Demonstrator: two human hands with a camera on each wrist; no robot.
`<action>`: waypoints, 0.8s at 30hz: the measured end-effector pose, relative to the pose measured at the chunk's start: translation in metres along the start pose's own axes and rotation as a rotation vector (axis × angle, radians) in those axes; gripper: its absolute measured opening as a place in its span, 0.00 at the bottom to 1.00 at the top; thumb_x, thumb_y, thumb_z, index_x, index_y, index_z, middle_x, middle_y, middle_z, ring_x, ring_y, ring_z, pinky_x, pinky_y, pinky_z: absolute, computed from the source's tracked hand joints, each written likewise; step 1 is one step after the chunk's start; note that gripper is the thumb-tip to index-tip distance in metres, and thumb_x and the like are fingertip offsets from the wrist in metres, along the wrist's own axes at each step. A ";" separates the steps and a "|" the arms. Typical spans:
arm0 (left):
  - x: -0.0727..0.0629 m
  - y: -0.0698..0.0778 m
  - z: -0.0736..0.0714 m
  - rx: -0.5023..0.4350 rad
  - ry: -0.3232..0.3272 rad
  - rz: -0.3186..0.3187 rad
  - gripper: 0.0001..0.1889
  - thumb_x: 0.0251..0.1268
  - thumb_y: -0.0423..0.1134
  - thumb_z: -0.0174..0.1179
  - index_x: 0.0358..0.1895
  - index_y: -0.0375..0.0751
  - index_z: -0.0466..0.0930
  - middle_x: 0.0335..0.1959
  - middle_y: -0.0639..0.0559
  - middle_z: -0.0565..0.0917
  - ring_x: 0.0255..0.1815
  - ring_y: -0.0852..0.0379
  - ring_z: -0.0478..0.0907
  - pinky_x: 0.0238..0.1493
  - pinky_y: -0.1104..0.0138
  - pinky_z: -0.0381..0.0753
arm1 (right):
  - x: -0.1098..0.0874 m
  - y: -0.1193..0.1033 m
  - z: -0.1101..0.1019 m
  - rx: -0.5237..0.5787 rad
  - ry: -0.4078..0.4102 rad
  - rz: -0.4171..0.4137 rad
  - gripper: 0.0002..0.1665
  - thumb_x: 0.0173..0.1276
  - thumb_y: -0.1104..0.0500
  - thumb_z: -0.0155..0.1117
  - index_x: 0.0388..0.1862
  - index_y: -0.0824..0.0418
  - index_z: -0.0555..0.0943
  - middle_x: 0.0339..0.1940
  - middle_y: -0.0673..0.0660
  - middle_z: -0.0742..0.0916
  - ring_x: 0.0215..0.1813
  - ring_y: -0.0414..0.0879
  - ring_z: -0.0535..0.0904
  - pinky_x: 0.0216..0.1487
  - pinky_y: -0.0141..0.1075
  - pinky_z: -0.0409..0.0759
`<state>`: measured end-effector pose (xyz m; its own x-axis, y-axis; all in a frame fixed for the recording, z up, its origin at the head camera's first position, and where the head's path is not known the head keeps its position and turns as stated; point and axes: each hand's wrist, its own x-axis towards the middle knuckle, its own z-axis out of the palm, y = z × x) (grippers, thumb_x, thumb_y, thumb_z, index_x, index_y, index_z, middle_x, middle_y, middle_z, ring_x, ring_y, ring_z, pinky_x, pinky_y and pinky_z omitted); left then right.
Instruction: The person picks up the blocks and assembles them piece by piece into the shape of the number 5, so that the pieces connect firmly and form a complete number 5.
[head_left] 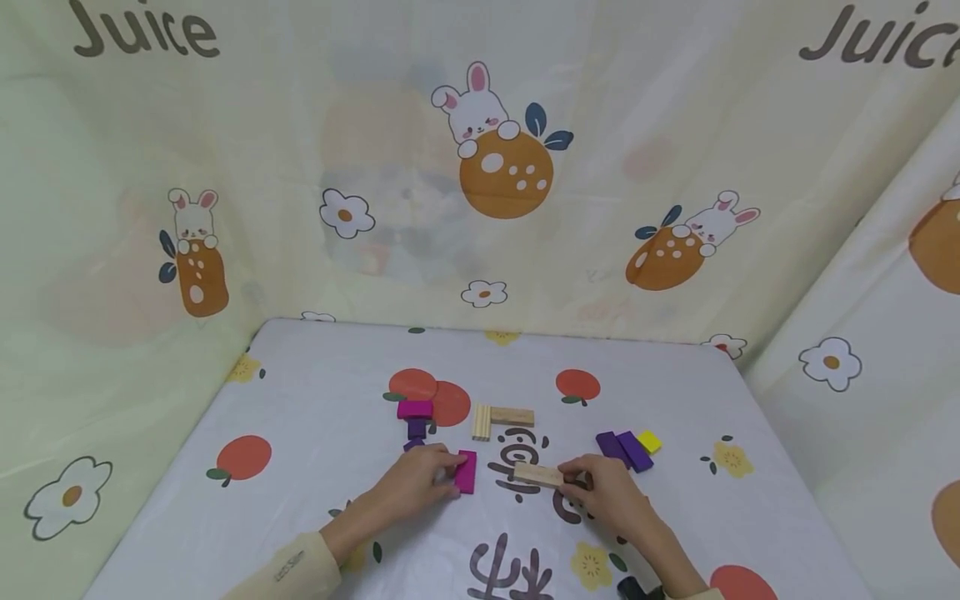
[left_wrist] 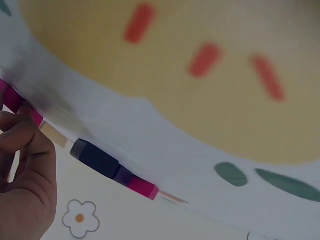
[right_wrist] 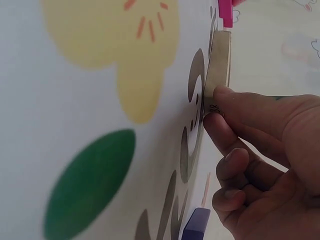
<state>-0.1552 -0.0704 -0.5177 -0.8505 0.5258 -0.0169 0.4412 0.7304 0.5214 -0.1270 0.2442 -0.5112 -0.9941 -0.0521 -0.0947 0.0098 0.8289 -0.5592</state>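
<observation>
My left hand [head_left: 422, 481] pinches a magenta block [head_left: 466, 472] near the middle of the table; its fingers curl round one edge in the left wrist view. Across from it, my right hand [head_left: 606, 492] holds a plain wooden block [head_left: 537, 475] by its right end, between thumb and forefinger. In the right wrist view that wooden block [right_wrist: 218, 62] lies along the cloth, its far end close to the magenta block [right_wrist: 226, 13]. The two held blocks are apart in the head view.
Behind the hands, a striped-looking wooden stack [head_left: 482, 422] meets another wooden block [head_left: 513, 417]. Beyond the left hand stand a magenta block [head_left: 415, 409] and purple blocks [head_left: 416, 429]. Purple blocks [head_left: 634, 451] and a yellow block [head_left: 649, 442] lie right. A patterned curtain [head_left: 405, 267] hangs behind.
</observation>
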 end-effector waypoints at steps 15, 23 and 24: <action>0.013 0.010 0.003 -0.001 0.019 -0.036 0.26 0.62 0.38 0.76 0.65 0.42 0.86 0.33 0.55 0.84 0.34 0.63 0.71 0.37 0.73 0.73 | 0.008 -0.007 0.005 0.051 -0.026 -0.019 0.14 0.62 0.63 0.80 0.48 0.55 0.92 0.31 0.44 0.88 0.29 0.41 0.72 0.25 0.29 0.68; 0.017 0.013 0.003 -0.019 0.012 -0.058 0.27 0.64 0.39 0.76 0.67 0.44 0.85 0.31 0.59 0.81 0.32 0.64 0.71 0.35 0.74 0.72 | 0.013 -0.009 0.011 0.038 -0.022 -0.030 0.14 0.63 0.62 0.80 0.48 0.54 0.92 0.32 0.44 0.87 0.29 0.40 0.72 0.24 0.29 0.67; 0.017 0.013 0.003 -0.021 0.013 -0.054 0.27 0.64 0.39 0.76 0.67 0.44 0.85 0.30 0.59 0.81 0.32 0.64 0.71 0.35 0.74 0.72 | 0.014 -0.009 0.011 0.041 -0.022 -0.035 0.13 0.64 0.62 0.80 0.48 0.54 0.92 0.32 0.44 0.87 0.29 0.40 0.72 0.24 0.29 0.67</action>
<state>-0.1635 -0.0506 -0.5136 -0.8767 0.4798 -0.0343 0.3885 0.7484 0.5376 -0.1399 0.2299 -0.5166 -0.9913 -0.0937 -0.0924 -0.0203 0.8026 -0.5962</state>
